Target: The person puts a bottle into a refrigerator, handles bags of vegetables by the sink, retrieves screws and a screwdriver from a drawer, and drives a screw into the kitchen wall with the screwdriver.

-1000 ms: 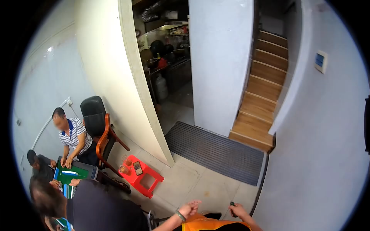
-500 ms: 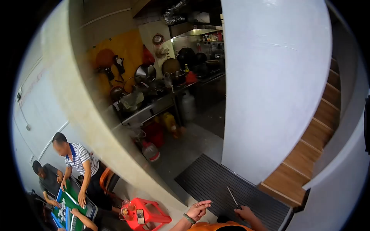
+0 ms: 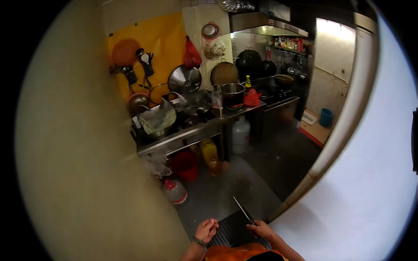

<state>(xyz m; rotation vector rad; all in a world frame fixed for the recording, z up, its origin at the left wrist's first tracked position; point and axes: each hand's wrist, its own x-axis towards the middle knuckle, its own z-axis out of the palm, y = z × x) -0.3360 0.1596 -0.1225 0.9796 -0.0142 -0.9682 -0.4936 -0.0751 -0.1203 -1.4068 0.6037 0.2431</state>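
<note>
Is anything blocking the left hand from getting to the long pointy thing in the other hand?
Nothing visible does. Between the left hand and the long thin tool in the right hand there's just a gap, with the ridged mat and floor beyond.

Loud yellow sheet (image 3: 167, 32) upper left, red bag (image 3: 191, 53) up there too, blue bucket (image 3: 326, 118) right, silver tool (image 3: 242, 209) with black handle (image 3: 251, 222) lower centre.

Red bag (image 3: 252, 98) on metal counter (image 3: 187, 138)
</note>
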